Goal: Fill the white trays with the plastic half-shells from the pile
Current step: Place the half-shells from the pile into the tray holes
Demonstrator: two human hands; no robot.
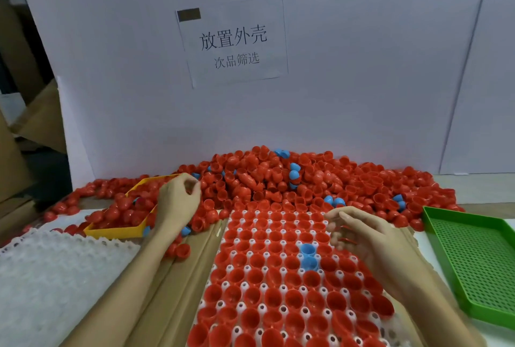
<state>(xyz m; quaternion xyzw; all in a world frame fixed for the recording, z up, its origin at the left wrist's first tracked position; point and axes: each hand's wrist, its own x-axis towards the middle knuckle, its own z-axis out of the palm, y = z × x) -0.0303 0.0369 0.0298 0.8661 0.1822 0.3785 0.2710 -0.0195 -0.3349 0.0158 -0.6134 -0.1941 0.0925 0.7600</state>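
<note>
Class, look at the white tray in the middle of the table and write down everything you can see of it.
The white tray lies flat on brown cardboard just in front of the pile. It looks like moulded plastic, with rows of round cups and small holed pegs between them. Nearly every visible cup holds a red half-shell, open side up; two near the middle hold blue ones. The right hand hovers over its far right part.

The pile (278, 179) lies behind the filled tray (278, 277), between two side baskets (117, 231) (473, 263).

2 hands (178, 201), 1 yellow tray (111, 232), 1 green tray (473, 260).
</note>
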